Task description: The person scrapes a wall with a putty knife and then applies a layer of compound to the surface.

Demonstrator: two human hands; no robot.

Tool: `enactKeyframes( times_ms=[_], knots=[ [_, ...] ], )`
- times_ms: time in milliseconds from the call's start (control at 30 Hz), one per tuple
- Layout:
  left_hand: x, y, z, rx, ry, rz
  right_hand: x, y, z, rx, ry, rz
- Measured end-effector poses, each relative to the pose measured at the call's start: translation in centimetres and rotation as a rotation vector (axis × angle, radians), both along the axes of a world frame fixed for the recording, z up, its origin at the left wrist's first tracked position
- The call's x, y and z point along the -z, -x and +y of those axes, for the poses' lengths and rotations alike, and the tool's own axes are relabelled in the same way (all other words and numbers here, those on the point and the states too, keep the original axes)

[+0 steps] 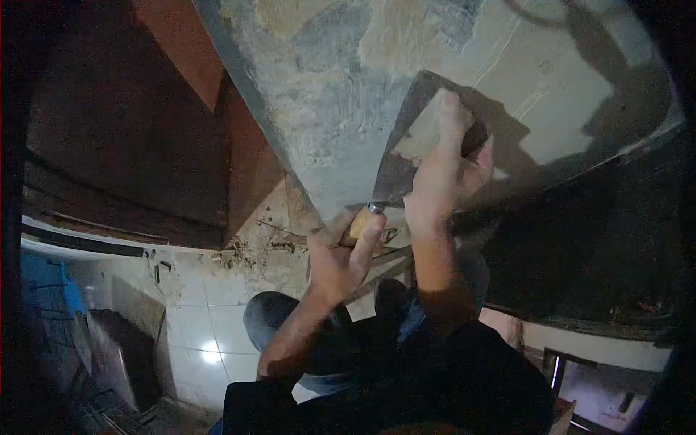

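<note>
My left hand is closed round the short wooden handle of a scraper. The scraper's wide, dark blade points up and to the right, close to a patchy grey and cream surface. My right hand is over the blade, its index finger stretched along a pale, flat piece that lies against the blade. The palm and the other fingers of this hand are partly hidden, and its outline is slightly blurred.
Brown panels stand at the left. Below are white floor tiles with debris along their edge. A dark panel is at the right. My knees are beneath my arms. A leaning board shows at the lower left.
</note>
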State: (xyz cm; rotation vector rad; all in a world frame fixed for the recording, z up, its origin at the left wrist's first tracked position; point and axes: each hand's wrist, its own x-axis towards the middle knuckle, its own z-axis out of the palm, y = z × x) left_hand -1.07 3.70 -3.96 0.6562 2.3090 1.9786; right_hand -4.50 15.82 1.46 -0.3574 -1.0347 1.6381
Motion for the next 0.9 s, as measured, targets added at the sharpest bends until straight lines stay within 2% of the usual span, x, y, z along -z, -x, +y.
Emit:
enactKeyframes(
  times_ms=[133,300,333,567,600,633,700,800,900],
  knots=[
    [0.8,-0.9,0.5,0.033,-0.106,-0.033,0.5,-0.4,0.4,0.008,-0.101,-0.078],
    [1.6,-0.4,-0.3,0.055,-0.062,-0.105,0.4,-0.2,0.0,0.002,-0.056,0.018],
    [1.4,-0.7,0.4,-0.023,-0.033,0.038,0.6,-0.2,0.0,-0.004,-0.079,0.021],
    [1.7,-0.3,-0.7,0.047,-0.024,-0.065,0.1,-0.2,-0.4,-0.03,-0.093,-0.005],
    [1.7,-0.6,-0.1,-0.011,0.037,0.079,0.5,-0.5,-0.4,-0.032,-0.081,0.002],
    [1.4,-0.5,-0.1,-0.012,0.029,0.088,0.7,-0.5,-0.3,-0.033,-0.073,0.011],
    [0.3,-0.5,-0.4,0.052,-0.041,-0.091,0.2,-0.1,-0.1,-0.06,-0.077,0.044],
    [1.0,-0.7,-0.4,0.044,-0.111,-0.108,-0.8,-0.5,-0.7,-0.037,-0.08,-0.003],
    [1.7,-0.4,-0.1,0.039,-0.08,0.015,0.2,-0.6,-0.4,-0.021,-0.025,-0.039]
  ],
)
